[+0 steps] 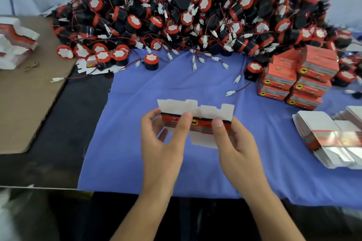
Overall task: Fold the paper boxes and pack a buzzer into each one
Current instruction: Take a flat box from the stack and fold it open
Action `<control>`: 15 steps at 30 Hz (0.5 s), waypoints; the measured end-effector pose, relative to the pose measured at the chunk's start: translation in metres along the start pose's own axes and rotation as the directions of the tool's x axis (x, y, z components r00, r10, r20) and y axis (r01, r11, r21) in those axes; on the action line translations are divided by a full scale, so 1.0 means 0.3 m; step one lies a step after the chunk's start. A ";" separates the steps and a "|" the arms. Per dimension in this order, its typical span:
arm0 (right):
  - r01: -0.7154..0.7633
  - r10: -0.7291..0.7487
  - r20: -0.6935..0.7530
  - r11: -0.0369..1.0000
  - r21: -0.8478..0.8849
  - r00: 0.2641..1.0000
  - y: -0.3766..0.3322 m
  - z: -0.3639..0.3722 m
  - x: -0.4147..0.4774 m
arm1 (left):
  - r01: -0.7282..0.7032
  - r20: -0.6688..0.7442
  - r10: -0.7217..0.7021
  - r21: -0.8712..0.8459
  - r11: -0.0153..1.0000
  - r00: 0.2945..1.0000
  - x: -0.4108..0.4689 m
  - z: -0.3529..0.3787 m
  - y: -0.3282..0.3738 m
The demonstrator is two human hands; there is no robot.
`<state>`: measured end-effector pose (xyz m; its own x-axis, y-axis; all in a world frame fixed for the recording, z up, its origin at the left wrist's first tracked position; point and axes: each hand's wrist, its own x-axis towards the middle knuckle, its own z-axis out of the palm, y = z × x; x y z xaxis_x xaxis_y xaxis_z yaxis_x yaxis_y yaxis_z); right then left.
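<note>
Both hands, the left hand [162, 139] and right hand [233, 141], pinch the flat paper box [197, 119], whose thin flaps could crease wrongly if pressed unevenly.

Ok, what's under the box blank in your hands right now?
Only the purple cloth shows around the unfolded box blank, held by the left hand and right hand. The patch directly beneath it and the hands is covered.
</note>
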<state>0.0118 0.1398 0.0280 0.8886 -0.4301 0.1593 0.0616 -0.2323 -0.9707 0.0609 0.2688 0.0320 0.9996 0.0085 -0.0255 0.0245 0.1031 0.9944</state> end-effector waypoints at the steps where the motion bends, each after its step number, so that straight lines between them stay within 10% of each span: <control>1: 0.008 -0.008 0.012 1.000 0.013 1.000 -0.001 0.005 -0.008 | 0.009 -0.021 -0.010 -0.021 1.000 1.000 0.000 0.005 0.003; 15: 0.002 -0.008 0.093 0.998 0.062 0.996 0.006 0.046 -0.037 | -0.044 0.148 0.013 0.207 0.977 0.989 0.015 -0.026 -0.003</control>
<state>0.0084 0.1561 0.0221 0.9264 -0.3455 0.1497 0.0918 -0.1785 -0.9797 0.0652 0.2764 0.0301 0.9904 -0.1379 0.0031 -0.0178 -0.1054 0.9943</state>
